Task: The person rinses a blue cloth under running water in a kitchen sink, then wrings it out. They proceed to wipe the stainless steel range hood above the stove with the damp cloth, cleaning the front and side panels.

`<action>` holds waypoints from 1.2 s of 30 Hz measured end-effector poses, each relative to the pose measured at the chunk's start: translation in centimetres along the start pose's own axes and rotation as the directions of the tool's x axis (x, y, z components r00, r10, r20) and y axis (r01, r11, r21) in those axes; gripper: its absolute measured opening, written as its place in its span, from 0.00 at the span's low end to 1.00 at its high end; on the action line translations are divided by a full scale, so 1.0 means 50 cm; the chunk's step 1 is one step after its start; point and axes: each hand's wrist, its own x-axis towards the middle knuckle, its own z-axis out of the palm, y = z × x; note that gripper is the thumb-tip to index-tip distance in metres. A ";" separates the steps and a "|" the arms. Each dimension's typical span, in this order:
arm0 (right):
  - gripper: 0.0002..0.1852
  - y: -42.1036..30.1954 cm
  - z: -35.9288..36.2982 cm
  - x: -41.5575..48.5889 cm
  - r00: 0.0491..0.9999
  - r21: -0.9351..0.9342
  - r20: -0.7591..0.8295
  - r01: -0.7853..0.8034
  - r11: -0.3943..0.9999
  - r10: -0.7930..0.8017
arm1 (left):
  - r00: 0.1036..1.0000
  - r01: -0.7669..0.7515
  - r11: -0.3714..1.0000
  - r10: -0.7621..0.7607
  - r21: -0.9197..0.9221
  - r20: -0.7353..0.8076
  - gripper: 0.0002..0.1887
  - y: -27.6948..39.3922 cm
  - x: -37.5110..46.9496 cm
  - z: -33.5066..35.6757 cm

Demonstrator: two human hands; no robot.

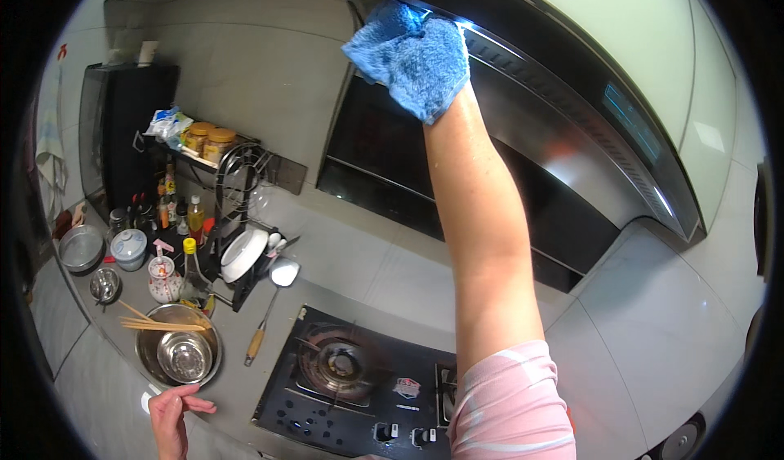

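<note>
A fluffy blue cloth (429, 62) covers my right hand, which is raised against the lit underside edge of the range hood (539, 50) at the top. The fingers are hidden beneath the cloth. Low at the left, my left hand (174, 408) holds nothing, its fingers partly spread, just in front of a steel basin (214, 362). Inside the basin stands a smaller steel bowl (185, 357), and wooden chopsticks (162, 324) lie across the top. Water drops dot the black gas stove (306, 420) below my right arm.
A spatula (263, 322) lies left of the stove. Behind the basin stand a yellow-capped glass bottle (195, 276), a lidded jar (128, 249) and a rack with white dishes (245, 255). Two yellow-lidded jars (218, 145) sit on a shelf.
</note>
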 end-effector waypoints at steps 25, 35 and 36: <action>0.15 -0.227 -0.685 -0.222 0.823 0.520 -0.089 -0.442 0.731 0.561 | 0.945 0.080 0.995 -0.059 -0.053 0.320 0.21 -0.025 -0.051 0.339; 0.06 -0.228 -0.991 -0.295 0.981 -0.935 0.158 0.113 0.335 0.110 | 0.897 0.132 0.990 -0.100 -0.045 0.431 0.21 -0.033 -0.069 0.484; 0.06 -0.221 -1.017 -0.303 0.990 -0.914 0.112 0.069 0.400 0.084 | 0.888 0.137 0.990 -0.105 -0.041 0.447 0.21 -0.033 -0.069 0.499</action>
